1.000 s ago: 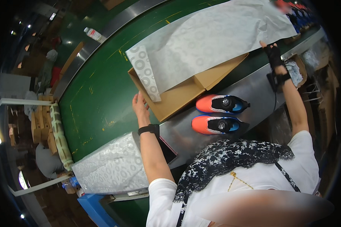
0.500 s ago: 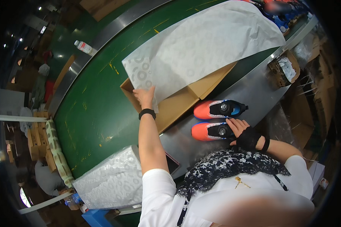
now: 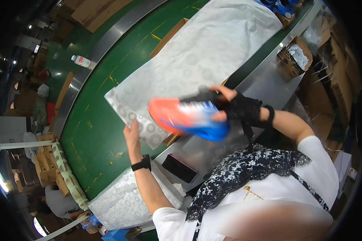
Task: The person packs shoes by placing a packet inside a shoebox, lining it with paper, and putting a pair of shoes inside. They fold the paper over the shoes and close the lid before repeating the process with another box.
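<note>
Green conveyor belt (image 3: 96, 132), curved, steel-edged, running along the far left; a clear plastic bottle (image 3: 81, 61) lies on its outer rim.

Stack of patterned wrapping sheets (image 3: 120, 203), lower left, beside the person's elbow.

Left hand (image 3: 132, 134), black band at the wrist: flat on the near corner of the white patterned tissue paper (image 3: 197, 56), fingers pressed together and laid along the sheet's edge. The sheet drapes over a cardboard shoebox (image 3: 171, 139), of which only corners show.

Dark phone (image 3: 179, 168), flat on the steel desk (image 3: 261, 86), just below the box.

Orange-and-blue sneaker (image 3: 187, 118), motion-blurred, held in the air above the box's near edge. Right hand (image 3: 233, 106), in a black fingerless glove: fingers curled around the shoe's heel and collar.

Status, as judged: box lined with paper; shoe lifted, not yet set inside; folding the paper over remains.

Open carton of small items (image 3: 294, 56), far right.
</note>
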Demonstrator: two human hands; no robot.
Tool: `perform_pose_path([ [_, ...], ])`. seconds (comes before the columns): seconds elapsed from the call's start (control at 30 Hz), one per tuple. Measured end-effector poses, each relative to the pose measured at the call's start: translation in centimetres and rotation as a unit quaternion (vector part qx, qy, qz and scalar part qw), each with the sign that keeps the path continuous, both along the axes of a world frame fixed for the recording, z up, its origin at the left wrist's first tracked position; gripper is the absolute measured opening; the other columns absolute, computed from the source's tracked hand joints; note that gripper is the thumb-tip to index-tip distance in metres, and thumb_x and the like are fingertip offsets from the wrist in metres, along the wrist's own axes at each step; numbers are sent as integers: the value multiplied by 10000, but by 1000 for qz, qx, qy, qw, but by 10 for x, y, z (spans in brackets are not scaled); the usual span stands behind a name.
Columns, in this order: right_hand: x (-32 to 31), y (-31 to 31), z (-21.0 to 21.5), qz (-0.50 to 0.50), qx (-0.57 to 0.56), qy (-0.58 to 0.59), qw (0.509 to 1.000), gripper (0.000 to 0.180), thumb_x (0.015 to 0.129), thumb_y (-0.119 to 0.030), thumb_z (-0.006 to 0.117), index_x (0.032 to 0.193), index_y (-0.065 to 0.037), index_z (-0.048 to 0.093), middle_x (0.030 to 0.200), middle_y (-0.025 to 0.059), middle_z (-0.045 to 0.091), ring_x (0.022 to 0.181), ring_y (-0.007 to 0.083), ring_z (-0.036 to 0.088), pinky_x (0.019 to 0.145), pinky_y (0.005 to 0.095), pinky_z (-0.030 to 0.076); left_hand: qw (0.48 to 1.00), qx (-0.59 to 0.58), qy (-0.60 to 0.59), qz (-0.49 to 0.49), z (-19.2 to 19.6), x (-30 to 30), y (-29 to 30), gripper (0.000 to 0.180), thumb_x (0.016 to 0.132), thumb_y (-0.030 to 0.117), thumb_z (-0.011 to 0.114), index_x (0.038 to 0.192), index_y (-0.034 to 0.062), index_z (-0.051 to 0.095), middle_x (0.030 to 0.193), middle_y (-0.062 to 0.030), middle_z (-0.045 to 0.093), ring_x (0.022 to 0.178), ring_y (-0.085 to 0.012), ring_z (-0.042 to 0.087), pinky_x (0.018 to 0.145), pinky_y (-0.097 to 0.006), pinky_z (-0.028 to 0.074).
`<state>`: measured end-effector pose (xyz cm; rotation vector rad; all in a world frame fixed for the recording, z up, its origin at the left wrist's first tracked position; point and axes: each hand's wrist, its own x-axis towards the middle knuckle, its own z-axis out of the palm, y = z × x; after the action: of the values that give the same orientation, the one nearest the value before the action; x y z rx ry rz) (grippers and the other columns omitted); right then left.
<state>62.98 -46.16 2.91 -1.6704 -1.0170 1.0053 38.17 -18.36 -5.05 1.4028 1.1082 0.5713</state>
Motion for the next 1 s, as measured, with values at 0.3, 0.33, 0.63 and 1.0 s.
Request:
perform_pose_path([
  [0.3,-15,125,-95,-66,-55,-60,994,651,628,-359,659,1045,54,376,868,231,570,805,312,578,690,358,454,980,-82,-180,-35,43,37,-50,285,838,149,497,1052,-40,487,917,-110,568,873,-200,560,747,-308,459],
  [0.33,-22,126,-102,6,-57,-44,997,583,638,-352,649,998,56,437,879,211,575,821,265,577,692,339,455,965,-121,-227,-58,41,51,-57,294,844,152,487,1077,-29,476,977,-140,547,915,-220,548,767,-321,456],
  [0.63,-20,26,-72,122,200,-333,914,376,669,-175,635,992,-12,531,954,131,566,889,290,545,789,367,435,813,354,305,-348,-30,102,-84,544,764,418,540,1175,70,462,1307,-195,289,1211,-320,274,914,-613,190],
  [1.0,38,-78,-66,175,-183,-410,876,754,534,-196,687,1211,-156,357,950,179,509,868,339,532,754,409,426,858,280,142,-406,-6,111,-111,566,698,372,625,1085,-15,482,1136,-249,448,1065,-363,428,882,-449,345],
])
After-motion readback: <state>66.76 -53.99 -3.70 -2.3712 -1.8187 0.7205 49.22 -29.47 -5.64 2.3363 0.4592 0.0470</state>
